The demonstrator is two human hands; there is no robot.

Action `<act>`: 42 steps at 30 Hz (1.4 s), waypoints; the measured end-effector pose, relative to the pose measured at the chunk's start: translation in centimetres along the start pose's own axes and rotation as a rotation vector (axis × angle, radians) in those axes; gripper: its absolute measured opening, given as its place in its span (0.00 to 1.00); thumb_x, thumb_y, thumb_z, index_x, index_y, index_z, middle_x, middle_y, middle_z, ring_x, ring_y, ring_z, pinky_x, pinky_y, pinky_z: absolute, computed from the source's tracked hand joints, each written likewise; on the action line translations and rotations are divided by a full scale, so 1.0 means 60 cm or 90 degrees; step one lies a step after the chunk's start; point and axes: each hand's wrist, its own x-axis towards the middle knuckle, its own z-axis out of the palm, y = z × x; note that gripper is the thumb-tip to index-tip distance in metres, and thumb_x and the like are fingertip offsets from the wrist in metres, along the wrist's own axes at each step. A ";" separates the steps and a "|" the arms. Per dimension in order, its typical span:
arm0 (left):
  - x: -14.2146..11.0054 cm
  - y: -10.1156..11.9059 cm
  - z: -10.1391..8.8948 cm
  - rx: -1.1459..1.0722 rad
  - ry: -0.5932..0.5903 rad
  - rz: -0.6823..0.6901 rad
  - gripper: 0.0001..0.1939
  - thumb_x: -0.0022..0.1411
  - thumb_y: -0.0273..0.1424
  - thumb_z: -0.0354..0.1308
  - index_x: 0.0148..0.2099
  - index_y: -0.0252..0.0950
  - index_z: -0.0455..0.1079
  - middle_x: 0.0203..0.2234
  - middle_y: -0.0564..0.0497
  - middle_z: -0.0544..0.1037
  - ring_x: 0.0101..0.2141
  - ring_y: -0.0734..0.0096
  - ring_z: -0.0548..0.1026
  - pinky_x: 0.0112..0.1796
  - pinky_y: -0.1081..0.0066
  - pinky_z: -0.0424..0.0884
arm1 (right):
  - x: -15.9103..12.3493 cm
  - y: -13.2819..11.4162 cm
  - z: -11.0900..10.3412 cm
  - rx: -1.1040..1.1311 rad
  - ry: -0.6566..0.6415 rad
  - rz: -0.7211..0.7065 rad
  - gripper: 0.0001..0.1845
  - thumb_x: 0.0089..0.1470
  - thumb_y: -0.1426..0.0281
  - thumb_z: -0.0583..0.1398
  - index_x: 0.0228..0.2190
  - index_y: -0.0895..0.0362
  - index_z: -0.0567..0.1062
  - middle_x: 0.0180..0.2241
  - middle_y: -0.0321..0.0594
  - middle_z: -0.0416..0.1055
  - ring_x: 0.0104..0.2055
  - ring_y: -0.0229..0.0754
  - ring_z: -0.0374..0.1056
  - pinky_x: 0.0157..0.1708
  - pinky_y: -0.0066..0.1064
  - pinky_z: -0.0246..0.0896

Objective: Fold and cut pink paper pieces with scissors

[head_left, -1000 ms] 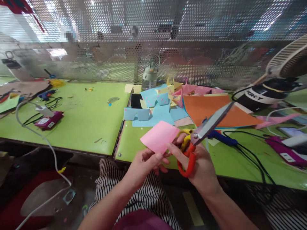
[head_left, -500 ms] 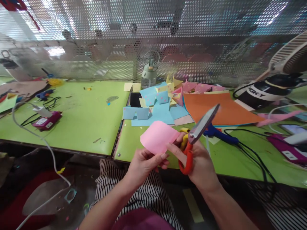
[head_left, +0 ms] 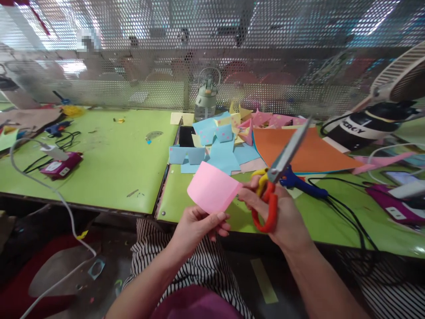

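A curved piece of pink paper [head_left: 212,188] is pinched at its lower edge by my left hand [head_left: 202,226], thumb on top. My right hand [head_left: 279,208] is closed around scissors [head_left: 285,157] with red and yellow handles, blades together and pointing up to the right. Its thumb and fingertips are at the paper's right corner; whether they still touch it I cannot tell. Behind the paper lie folded blue paper pieces [head_left: 187,155], some with pink dots, among yellow and pink ones. An orange sheet [head_left: 282,148] lies behind the scissors.
A blue glue gun [head_left: 305,187] with a black cable lies right of my right hand. A clear bottle [head_left: 206,104], a black bottle [head_left: 365,126] and a fan [head_left: 405,79] stand at the back. Purple power strips [head_left: 63,165] sit on both sides of the green table [head_left: 116,155].
The pink paper has tilted and shifted slightly left in my left hand. My right hand has moved a little right, and the scissors now point more steeply upward.
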 end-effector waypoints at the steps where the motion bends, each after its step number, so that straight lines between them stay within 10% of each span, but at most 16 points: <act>1: 0.000 0.000 0.000 0.002 -0.012 0.001 0.20 0.47 0.44 0.71 0.32 0.30 0.79 0.23 0.45 0.81 0.22 0.74 0.78 0.19 0.81 0.66 | -0.004 0.002 0.003 -0.015 -0.017 -0.001 0.19 0.41 0.62 0.70 0.28 0.52 0.66 0.26 0.28 0.65 0.26 0.33 0.62 0.27 0.27 0.61; 18: -0.004 0.019 -0.003 -0.040 0.048 0.195 0.11 0.55 0.36 0.68 0.34 0.35 0.72 0.26 0.54 0.78 0.26 0.76 0.79 0.23 0.81 0.71 | -0.050 0.023 0.027 -0.014 0.076 -0.007 0.18 0.44 0.60 0.69 0.27 0.52 0.65 0.24 0.27 0.60 0.24 0.33 0.61 0.26 0.26 0.61; 25: -0.002 0.042 -0.010 -0.027 0.075 0.264 0.10 0.58 0.35 0.65 0.34 0.35 0.68 0.25 0.54 0.77 0.29 0.72 0.79 0.28 0.76 0.74 | -0.077 0.013 -0.022 -0.344 -0.100 0.095 0.22 0.39 0.52 0.68 0.29 0.50 0.67 0.21 0.30 0.68 0.21 0.38 0.65 0.20 0.29 0.62; 32: -0.005 0.070 -0.006 0.021 0.076 0.306 0.08 0.56 0.32 0.64 0.32 0.35 0.67 0.25 0.52 0.78 0.28 0.73 0.78 0.29 0.75 0.74 | -0.060 -0.004 -0.075 -0.661 -0.060 -0.113 0.32 0.29 0.41 0.68 0.30 0.49 0.68 0.19 0.37 0.71 0.19 0.47 0.66 0.15 0.35 0.56; 42: -0.005 0.064 -0.001 -0.014 0.024 0.267 0.08 0.55 0.29 0.63 0.31 0.35 0.66 0.25 0.53 0.76 0.27 0.74 0.77 0.28 0.76 0.74 | -0.048 -0.005 -0.058 -0.700 -0.115 -0.085 0.29 0.31 0.45 0.69 0.32 0.49 0.70 0.24 0.39 0.74 0.22 0.49 0.69 0.18 0.35 0.57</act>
